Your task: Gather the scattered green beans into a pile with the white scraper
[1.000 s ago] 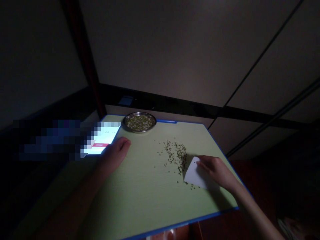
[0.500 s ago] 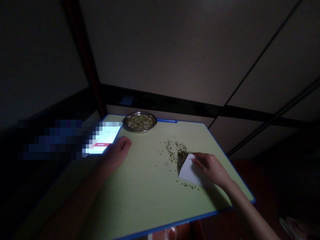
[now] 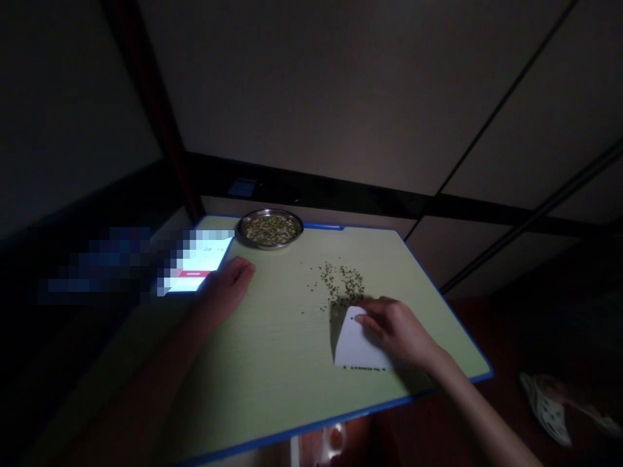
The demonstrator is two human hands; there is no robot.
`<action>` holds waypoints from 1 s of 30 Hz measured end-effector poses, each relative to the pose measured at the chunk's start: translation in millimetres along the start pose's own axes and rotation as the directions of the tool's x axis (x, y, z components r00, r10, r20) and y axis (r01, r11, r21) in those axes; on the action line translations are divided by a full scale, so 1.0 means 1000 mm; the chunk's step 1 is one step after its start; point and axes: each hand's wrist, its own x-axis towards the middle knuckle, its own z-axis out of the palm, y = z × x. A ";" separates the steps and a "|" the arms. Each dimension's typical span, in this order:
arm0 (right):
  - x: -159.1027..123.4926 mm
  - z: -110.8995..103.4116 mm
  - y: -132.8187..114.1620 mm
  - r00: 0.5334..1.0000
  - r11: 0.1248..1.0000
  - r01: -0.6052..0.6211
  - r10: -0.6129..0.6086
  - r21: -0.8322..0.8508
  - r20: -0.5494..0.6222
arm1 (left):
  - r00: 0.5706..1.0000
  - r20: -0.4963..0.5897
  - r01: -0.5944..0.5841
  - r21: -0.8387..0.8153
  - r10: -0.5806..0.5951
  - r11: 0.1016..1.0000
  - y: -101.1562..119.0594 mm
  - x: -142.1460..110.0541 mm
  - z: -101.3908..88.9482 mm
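Note:
In my right hand (image 3: 396,327) is a white flat card (image 3: 357,347), pinched between thumb and fingers and tilted over the tabletop. Small green beans (image 3: 348,282), like mung beans, lie scattered just beyond the card, and a thin row of them shows along its near edge. My left hand (image 3: 231,285) rests closed at the left side of the table, with nothing visible in it. A round metal dish (image 3: 270,246) stands at the back left, with similar green beans spread inside.
The pale green table (image 3: 272,363) has a blue rim. A lit screen (image 3: 197,263), partly pixelated, sits by its left edge. Behind rise dark panels (image 3: 316,117). On the floor at right, someone's foot wears a white clog (image 3: 545,408).
My right hand has drawn the white card towards me and slightly left, down to the near row of beans. My left hand stays in place. The view has shifted slightly.

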 end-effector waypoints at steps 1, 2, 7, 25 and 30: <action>-0.002 0.000 -0.002 1.000 1.000 0.009 -0.009 0.013 0.011 | 1.000 0.001 0.005 0.004 -0.005 1.000 0.000 0.000 0.000; -0.003 0.001 -0.004 1.000 0.999 0.018 -0.019 0.026 0.023 | 1.000 0.001 0.007 0.006 -0.007 1.000 0.000 0.000 0.000; -0.008 0.006 -0.015 0.996 0.994 0.043 -0.050 0.096 0.079 | 1.000 -0.003 0.008 0.000 -0.008 1.000 -0.001 0.001 0.001; -0.013 0.005 -0.022 0.980 0.984 0.058 -0.087 0.166 0.177 | 1.000 -0.009 -0.008 -0.018 0.008 1.000 -0.009 0.003 0.005; -0.018 0.000 -0.030 0.981 0.986 0.064 -0.090 0.154 0.171 | 1.000 -0.002 -0.014 -0.020 0.014 1.000 -0.006 0.002 0.003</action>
